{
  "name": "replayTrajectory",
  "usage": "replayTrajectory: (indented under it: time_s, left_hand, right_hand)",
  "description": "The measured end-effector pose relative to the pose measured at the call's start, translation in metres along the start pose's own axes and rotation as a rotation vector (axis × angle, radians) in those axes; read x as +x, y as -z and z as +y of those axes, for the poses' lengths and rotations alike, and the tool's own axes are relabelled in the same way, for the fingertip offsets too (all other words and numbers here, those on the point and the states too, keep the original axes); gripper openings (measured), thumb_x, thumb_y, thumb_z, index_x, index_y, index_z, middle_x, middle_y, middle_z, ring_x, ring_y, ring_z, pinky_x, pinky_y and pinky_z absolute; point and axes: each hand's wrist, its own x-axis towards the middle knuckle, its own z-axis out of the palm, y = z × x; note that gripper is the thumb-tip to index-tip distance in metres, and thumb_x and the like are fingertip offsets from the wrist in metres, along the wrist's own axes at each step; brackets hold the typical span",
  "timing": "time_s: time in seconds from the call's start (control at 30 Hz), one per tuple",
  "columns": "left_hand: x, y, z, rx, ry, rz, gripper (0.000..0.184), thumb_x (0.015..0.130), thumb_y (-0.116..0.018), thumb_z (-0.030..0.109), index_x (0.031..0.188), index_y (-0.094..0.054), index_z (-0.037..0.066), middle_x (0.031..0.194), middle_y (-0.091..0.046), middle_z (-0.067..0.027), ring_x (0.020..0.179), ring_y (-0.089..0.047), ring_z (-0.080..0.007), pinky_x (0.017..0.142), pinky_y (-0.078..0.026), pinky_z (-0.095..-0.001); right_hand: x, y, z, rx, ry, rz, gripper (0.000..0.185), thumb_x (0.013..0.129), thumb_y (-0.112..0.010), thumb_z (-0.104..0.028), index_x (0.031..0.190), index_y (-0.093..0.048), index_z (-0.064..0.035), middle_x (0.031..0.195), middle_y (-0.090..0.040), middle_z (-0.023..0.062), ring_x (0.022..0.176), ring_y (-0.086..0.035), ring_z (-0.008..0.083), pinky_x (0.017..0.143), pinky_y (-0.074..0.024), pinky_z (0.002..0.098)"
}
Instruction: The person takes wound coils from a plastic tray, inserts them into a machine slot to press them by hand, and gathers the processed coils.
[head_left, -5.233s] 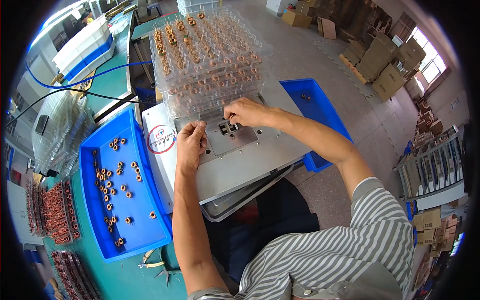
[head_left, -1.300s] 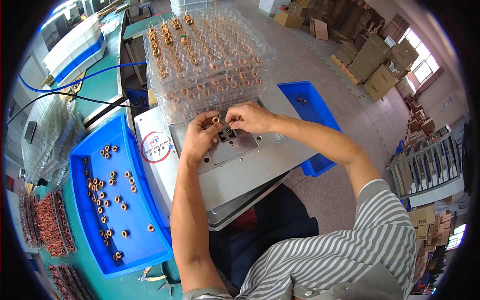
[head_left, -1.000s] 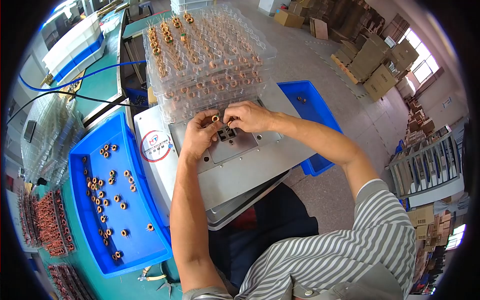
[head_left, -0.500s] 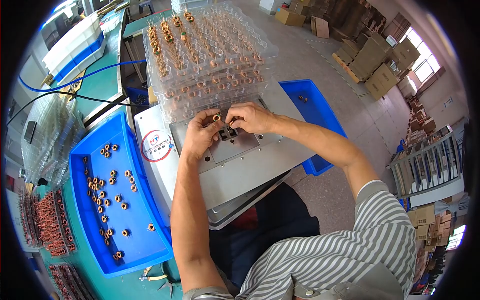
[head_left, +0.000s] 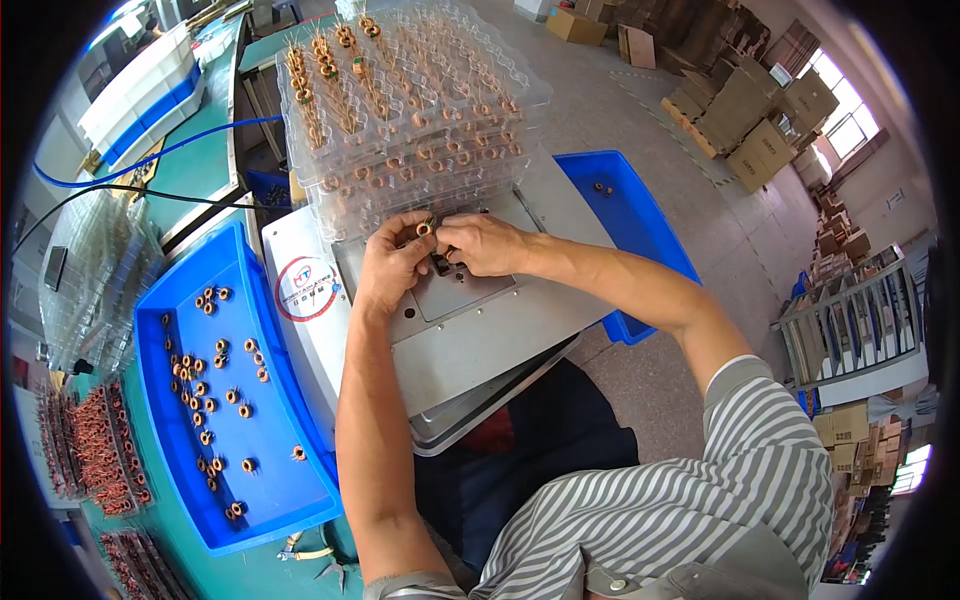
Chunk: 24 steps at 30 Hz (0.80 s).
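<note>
Between the thumb and fingers of my left hand [head_left: 392, 262] is a copper-coloured ring coil [head_left: 425, 229]. My right hand [head_left: 480, 245] is closed right beside it, over the slotted opening in the metal machine plate [head_left: 470, 296]; a second small coil [head_left: 447, 256] shows partly under its fingertips. Behind both hands rises a stack of clear plastic trays [head_left: 420, 130] filled with coils, their wire leads pointing up on the top tray. On the left, a blue bin [head_left: 262, 480] holds several loose coils.
Another blue bin [head_left: 640, 230] with a few coils stands right of the machine. Pliers [head_left: 332, 572] lie on the green table [head_left: 270, 572] at the lower left. Red coils in racks [head_left: 105, 450] are at far left. Cardboard boxes [head_left: 765, 155] stand on the floor at the upper right.
My left hand held no visible ring in the oldest frame; a coil now shows in it. Since half a second ago, my right hand has moved slightly left, up against that coil.
</note>
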Motion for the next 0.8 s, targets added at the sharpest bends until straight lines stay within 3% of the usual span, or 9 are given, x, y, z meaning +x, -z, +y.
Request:
replayTrajectory:
  time_s: [0.53, 0.6, 0.7, 0.8]
  left_hand:
    - [-0.004, 0.001, 0.007, -0.124, 0.097, -0.019, 0.028, 0.086, -0.061, 0.005, 0.114, -0.056, 0.003, 0.077, -0.057, -0.0002, 0.055, -0.051, -0.0066, 0.040, -0.031, -0.0175]
    - [-0.005, 0.000, 0.008, -0.117, 0.069, -0.007, 0.022, 0.087, -0.066, 0.011, 0.107, -0.057, 0.004, 0.073, -0.056, 0.0005, 0.054, -0.051, -0.0064, 0.039, -0.031, -0.0177]
    - [-0.005, 0.000, 0.006, -0.085, 0.068, -0.026, 0.026, 0.085, -0.074, 0.024, 0.092, -0.055, 0.009, 0.065, -0.050, 0.0029, 0.053, -0.048, -0.0045, 0.040, -0.029, -0.0173]
    - [-0.005, -0.001, 0.002, 0.110, -0.059, 0.046, 0.024, 0.085, -0.075, 0.023, 0.086, -0.056, 0.008, 0.063, -0.050, 0.0038, 0.051, -0.045, -0.0059, 0.042, -0.030, -0.0202]
  right_hand:
    - [-0.003, -0.012, 0.004, -0.029, 0.123, 0.104, 0.018, 0.072, -0.067, 0.000, 0.087, -0.058, -0.0006, 0.084, -0.060, 0.0134, 0.081, -0.062, 0.0341, 0.072, -0.0514, 0.0425]
    - [-0.003, -0.009, -0.001, -0.022, 0.123, 0.135, 0.018, 0.073, -0.067, -0.001, 0.089, -0.059, -0.0005, 0.085, -0.061, 0.0139, 0.081, -0.063, 0.0343, 0.072, -0.0515, 0.0428]
    - [-0.002, 0.003, -0.012, -0.068, 0.000, -0.021, 0.016, 0.075, -0.067, -0.003, 0.090, -0.063, -0.0008, 0.088, -0.063, 0.0183, 0.084, -0.064, 0.0361, 0.073, -0.0519, 0.0443]
    - [-0.002, 0.031, -0.025, -0.071, 0.018, 0.013, 0.011, 0.078, -0.067, -0.006, 0.088, -0.065, -0.0018, 0.085, -0.066, 0.0170, 0.080, -0.066, 0.0338, 0.072, -0.0526, 0.0425]
